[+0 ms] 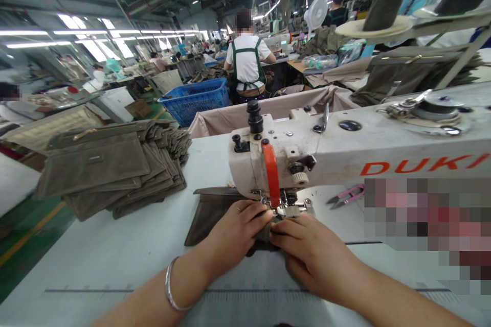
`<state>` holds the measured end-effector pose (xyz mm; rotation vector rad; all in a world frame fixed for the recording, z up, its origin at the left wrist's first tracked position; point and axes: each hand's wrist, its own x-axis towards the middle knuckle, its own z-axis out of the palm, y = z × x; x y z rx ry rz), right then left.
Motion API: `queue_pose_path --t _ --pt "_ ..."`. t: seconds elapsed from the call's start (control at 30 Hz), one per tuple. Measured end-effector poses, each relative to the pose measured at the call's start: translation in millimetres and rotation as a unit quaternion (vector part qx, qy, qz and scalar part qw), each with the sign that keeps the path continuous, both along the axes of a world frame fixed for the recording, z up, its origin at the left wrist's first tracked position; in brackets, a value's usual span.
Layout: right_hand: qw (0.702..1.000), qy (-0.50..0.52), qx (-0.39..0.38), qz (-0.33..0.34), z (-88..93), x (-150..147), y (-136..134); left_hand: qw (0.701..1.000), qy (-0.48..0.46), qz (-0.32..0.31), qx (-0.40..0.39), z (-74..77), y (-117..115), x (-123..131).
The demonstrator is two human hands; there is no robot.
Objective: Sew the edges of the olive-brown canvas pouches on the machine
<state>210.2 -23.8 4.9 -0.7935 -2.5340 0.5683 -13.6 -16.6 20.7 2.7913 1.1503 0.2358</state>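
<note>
A brown fabric piece (210, 214) lies on the white table under the head of a sewing machine (330, 143). My left hand (241, 227) presses on the fabric just left of the needle area, its fingers bent and close together. On the other side, my right hand (307, 250) grips the near edge of the fabric, thumb below and fingers on top. Both hands are close to the presser foot (287, 210), below the orange guard (271, 173). The needle itself is hard to make out.
A stack of brown fabric pieces (115, 163) sits at the table's left. Pink-handled thread snips (347, 195) lie right of the needle area. Beyond the table are a blue basket (199, 99) and a seated person (247, 56). More brown pieces (414, 71) lie behind the machine.
</note>
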Motion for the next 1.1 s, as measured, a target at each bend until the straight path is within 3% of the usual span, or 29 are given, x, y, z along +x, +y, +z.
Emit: queue_pose_path --t 0.23,0.37,0.43,0.5,0.57,0.7,0.83,1.03,1.1 --pt "0.999 0.022 0.033 -0.015 5.8 8 0 0.998 -0.026 0.034 0.043 -1.2 -12 6" --pt "0.977 -0.012 0.121 -0.177 10.5 39 7 0.988 -0.092 0.012 0.123 -11.6 -23 0" --pt "0.947 -0.108 0.160 -0.255 10.4 55 15 0.985 -0.105 0.010 0.137 -14.8 -23 -3" --pt "0.919 -0.215 0.172 -0.284 8.9 66 22 0.989 -0.104 0.027 0.104 -14.4 -20 -3" --pt "0.903 -0.273 0.170 -0.285 7.9 70 27 0.990 -0.118 0.063 0.037 -10.5 -18 -1" --pt "0.901 -0.287 0.162 -0.283 11.6 66 26 0.979 -0.159 0.111 -0.068 -1.0 -19 4" --pt "0.906 -0.279 0.157 -0.277 11.2 69 18 0.977 -0.163 0.109 -0.081 -3.0 -20 2" --pt "0.909 -0.231 0.233 -0.258 -10.5 95 0 0.971 -0.198 0.108 -0.082 -14.1 -12 -2" --pt "0.917 -0.227 0.223 -0.241 -12.7 99 -7 0.963 -0.225 0.120 -0.086 -13.7 -9 -2"
